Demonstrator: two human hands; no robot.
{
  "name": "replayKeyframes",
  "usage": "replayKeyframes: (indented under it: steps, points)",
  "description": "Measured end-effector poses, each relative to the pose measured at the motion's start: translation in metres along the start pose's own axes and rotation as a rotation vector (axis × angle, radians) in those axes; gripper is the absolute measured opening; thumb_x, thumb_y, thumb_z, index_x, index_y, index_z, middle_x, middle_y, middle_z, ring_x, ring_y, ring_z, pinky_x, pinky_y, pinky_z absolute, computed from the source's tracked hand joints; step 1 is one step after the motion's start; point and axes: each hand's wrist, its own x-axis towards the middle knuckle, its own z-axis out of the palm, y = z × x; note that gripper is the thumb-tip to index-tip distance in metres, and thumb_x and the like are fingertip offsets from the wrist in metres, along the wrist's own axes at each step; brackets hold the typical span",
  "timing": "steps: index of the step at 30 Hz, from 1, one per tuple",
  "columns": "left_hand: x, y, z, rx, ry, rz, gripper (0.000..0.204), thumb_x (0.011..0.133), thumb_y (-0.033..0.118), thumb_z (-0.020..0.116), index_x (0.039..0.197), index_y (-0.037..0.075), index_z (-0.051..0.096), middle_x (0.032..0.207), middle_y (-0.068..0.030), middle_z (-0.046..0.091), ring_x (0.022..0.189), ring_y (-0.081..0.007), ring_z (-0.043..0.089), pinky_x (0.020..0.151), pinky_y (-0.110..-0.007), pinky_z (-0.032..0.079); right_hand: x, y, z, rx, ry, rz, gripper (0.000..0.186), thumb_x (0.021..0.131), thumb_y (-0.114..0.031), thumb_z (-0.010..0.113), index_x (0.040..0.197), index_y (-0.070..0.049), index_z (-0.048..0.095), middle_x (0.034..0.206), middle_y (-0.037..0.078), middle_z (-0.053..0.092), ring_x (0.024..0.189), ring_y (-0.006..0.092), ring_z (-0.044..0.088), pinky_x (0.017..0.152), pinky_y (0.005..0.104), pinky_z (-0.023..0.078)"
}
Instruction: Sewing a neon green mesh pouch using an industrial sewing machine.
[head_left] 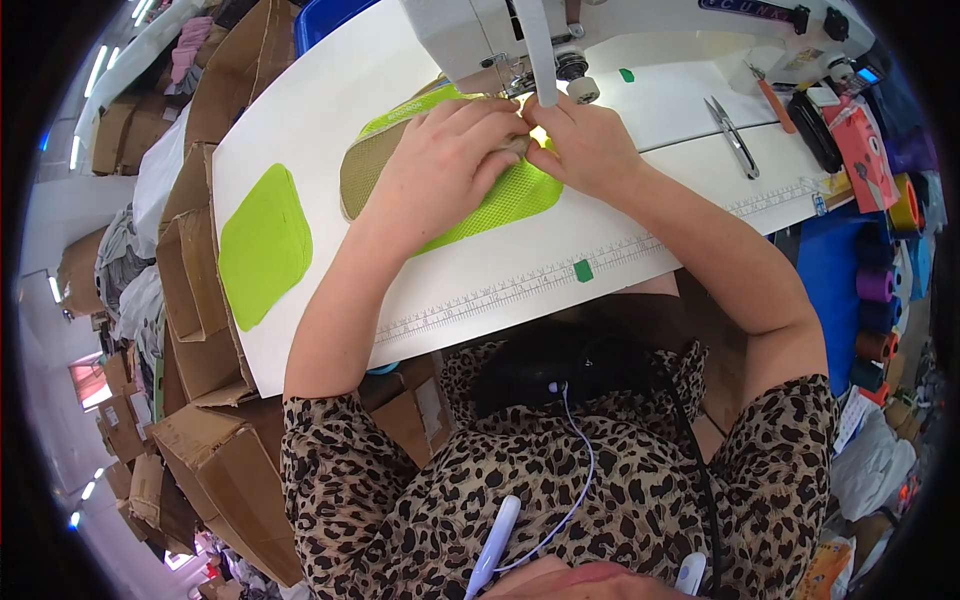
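Under the head of a white sewing machine [455, 45] lies a lime green mesh fabric piece [510, 203] with a tan fabric piece [362, 172] on it. My left hand [447, 160] rests over the tan piece, its fingers bent and its thumb and fingertips closed on the fabric close to the needle. On the other side of the needle, my right hand [585, 148] pinches the edge of the work between thumb and fingers. The fingertips of both hands nearly meet, and they hide the stitching spot. A lamp glows there.
A stack of lime green pieces [268, 245] lies at the table's left. Thread snips [735, 140] and an orange-handled tool [773, 102] lie to the right. A printed ruler strip [500, 292] runs along the near edge. Cardboard boxes [200, 290] stand left; thread spools [876, 284] right.
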Motion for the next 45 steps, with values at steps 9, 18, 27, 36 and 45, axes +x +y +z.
replayKeyframes:
  steps: [9,18,27,36,45]
  points:
    - [-0.003,0.000,0.012,0.497,0.177,0.238,0.028,0.074,0.009,0.072,0.101,0.016,0.070,0.115,0.0041,0.067,0.115,-0.0187,0.060,0.094,-0.037,0.044,0.000,0.002,-0.006,0.061,-0.004,-0.046,0.030,0.075,-0.015,0.078,0.099,-0.010,0.061,0.095,0.003,0.064,0.072,0.0227,0.066,0.060,0.0347,0.053]
    - [0.011,0.011,-0.006,0.457,-0.206,0.040,0.017,0.080,0.012,0.067,0.097,0.011,0.069,0.090,-0.0023,0.071,0.098,-0.0207,0.065,0.100,-0.040,0.044,0.004,0.003,-0.003,0.217,-0.111,0.005,0.016,0.081,-0.016,0.071,0.093,-0.013,0.060,0.088,-0.001,0.062,0.077,0.0205,0.066,0.062,0.0346,0.054]
    - [-0.007,0.005,0.000,0.318,0.075,0.038,0.015,0.078,0.012,0.068,0.093,0.010,0.068,0.092,-0.0024,0.070,0.095,-0.0208,0.065,0.098,-0.043,0.043,0.008,-0.001,-0.009,0.261,-0.249,0.153,0.018,0.089,-0.022,0.071,0.103,-0.015,0.063,0.097,-0.002,0.069,0.086,0.0232,0.068,0.073,0.0372,0.056]
    - [-0.001,0.004,0.014,0.426,0.159,0.023,0.007,0.079,0.014,0.067,0.086,0.012,0.065,0.083,0.0001,0.068,0.088,-0.0184,0.065,0.103,-0.050,0.040,0.004,0.004,0.001,0.228,-0.082,0.023,0.020,0.087,-0.015,0.073,0.105,-0.013,0.067,0.096,-0.001,0.068,0.075,0.0215,0.068,0.065,0.0324,0.055]
    - [-0.002,0.001,0.011,0.407,0.102,0.009,0.009,0.081,0.016,0.068,0.089,0.013,0.066,0.082,0.0005,0.067,0.089,-0.0186,0.065,0.109,-0.056,0.037,0.006,0.000,-0.002,0.272,-0.278,0.158,0.017,0.091,-0.020,0.067,0.107,-0.014,0.068,0.103,0.002,0.069,0.094,0.0240,0.068,0.082,0.0379,0.056]
